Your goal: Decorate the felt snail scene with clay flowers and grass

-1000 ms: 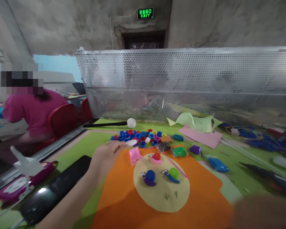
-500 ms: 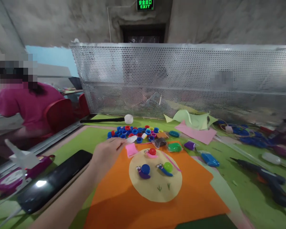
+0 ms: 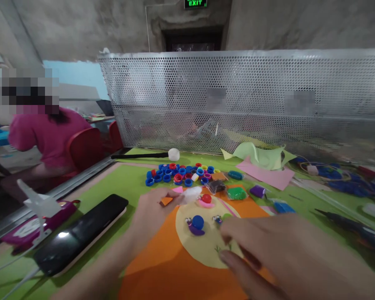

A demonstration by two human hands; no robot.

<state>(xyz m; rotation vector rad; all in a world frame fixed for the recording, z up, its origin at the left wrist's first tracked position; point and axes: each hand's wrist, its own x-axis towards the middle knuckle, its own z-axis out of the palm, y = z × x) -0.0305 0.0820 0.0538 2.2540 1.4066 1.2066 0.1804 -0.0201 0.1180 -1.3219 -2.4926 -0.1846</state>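
My left hand is closed, pinching a small white packet, blurred, that looks like clay in clear wrapping. It hangs over the far left edge of a pale yellow paper circle on orange paper. On the circle sit a snail with a blue bottle-cap shell, another with a red shell and one with a green shell, partly hidden. My right hand, thumb and fingers apart, hovers over the circle's right side with nothing seen in it.
Several bottle caps lie behind the paper, beside a green clay packet and a purple one. A phone is on the left, a glue gun on the right. A perforated metal screen stands behind; a person in pink sits left.
My right hand has come in from the right over the paper circle. The left hand has brought the white packet nearer and right, to the circle's edge. The view has shifted slightly.
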